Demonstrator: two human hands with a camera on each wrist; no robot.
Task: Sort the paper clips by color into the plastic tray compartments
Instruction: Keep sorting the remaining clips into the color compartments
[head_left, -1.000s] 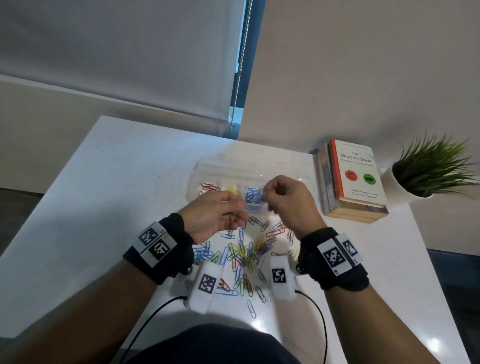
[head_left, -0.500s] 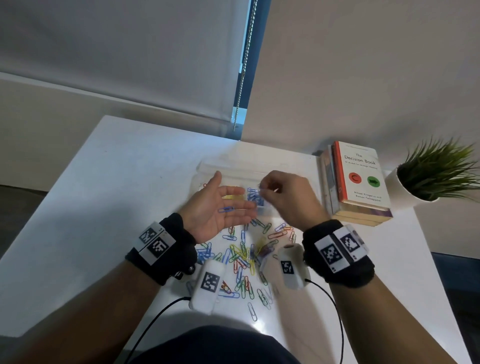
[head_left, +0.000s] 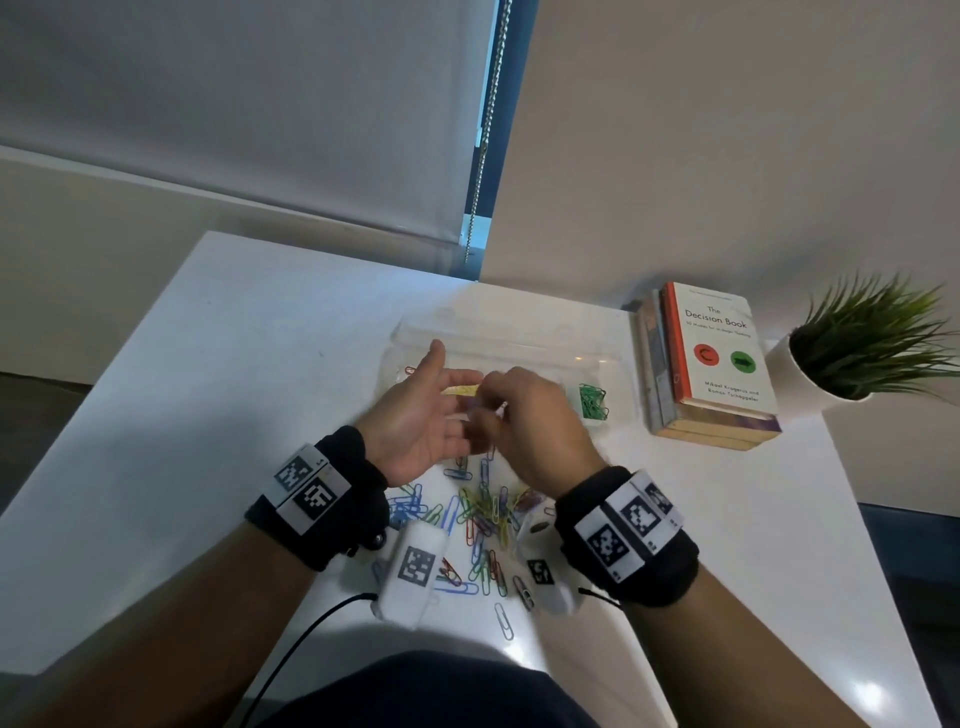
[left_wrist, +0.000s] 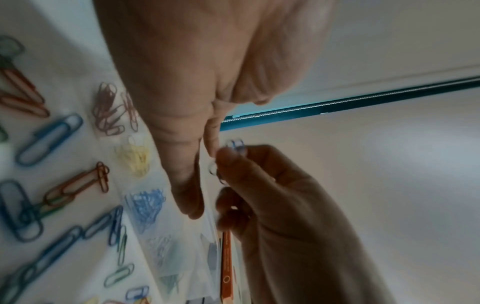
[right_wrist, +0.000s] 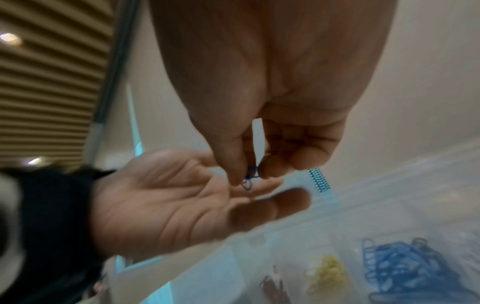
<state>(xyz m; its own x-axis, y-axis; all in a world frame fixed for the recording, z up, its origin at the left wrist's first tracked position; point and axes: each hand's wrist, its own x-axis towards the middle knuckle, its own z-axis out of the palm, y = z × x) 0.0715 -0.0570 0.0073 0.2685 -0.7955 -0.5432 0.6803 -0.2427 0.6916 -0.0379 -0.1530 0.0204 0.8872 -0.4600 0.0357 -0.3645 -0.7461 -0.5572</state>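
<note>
The right hand (head_left: 535, 421) was pinched on a blue paper clip (right_wrist: 249, 179) above the tray (head_left: 615, 364); the left hand (head_left: 421, 415) was held spread, palm up, beside it.

Each bare arm wears a thick black wrist band (head_left: 332, 512) with black-and-white square codes; beside the bands hang white boxes (head_left: 413, 569) with thin black wires.

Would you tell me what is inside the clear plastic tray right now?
The plastic tray holds sorted piles: red clips, yellow clips, blue clips and green clips. In the head view both hands cover its middle compartments.
</note>
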